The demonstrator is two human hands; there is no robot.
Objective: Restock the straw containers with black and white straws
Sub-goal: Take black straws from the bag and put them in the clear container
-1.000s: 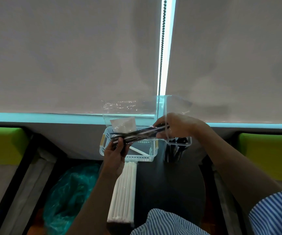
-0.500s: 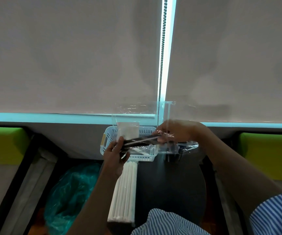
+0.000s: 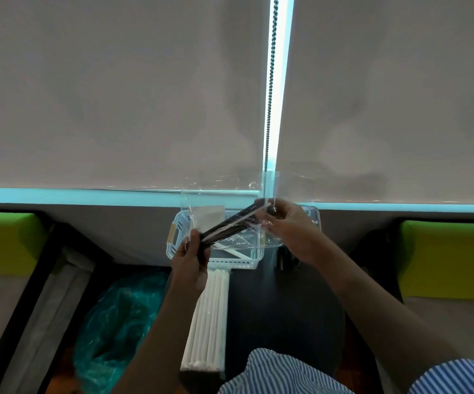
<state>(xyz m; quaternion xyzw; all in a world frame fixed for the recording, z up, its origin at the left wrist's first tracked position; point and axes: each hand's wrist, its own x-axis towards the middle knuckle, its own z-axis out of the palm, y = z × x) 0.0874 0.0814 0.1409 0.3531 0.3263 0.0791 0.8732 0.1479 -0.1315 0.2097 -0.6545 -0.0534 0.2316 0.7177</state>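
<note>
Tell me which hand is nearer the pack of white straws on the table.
Left. The left hand hangs just above the pack of white straws; the right hand is farther off, up and right.

A dark round table [image 3: 292,308] carries a white basket [image 3: 230,263] and white straws [image 3: 208,319].

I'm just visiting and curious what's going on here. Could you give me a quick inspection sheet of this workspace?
Surface: dark table.
Job's things: black straws in a clear plastic bag, held over a white basket; pack of white straws lying in front of it.
Clutter: crumpled teal plastic bag beside the table.
Hands: left hand grips the straws' near end; right hand holds the far end.
Cables: beaded blind chain.
Surroundings: lowered roller blinds, green cushions.
</note>
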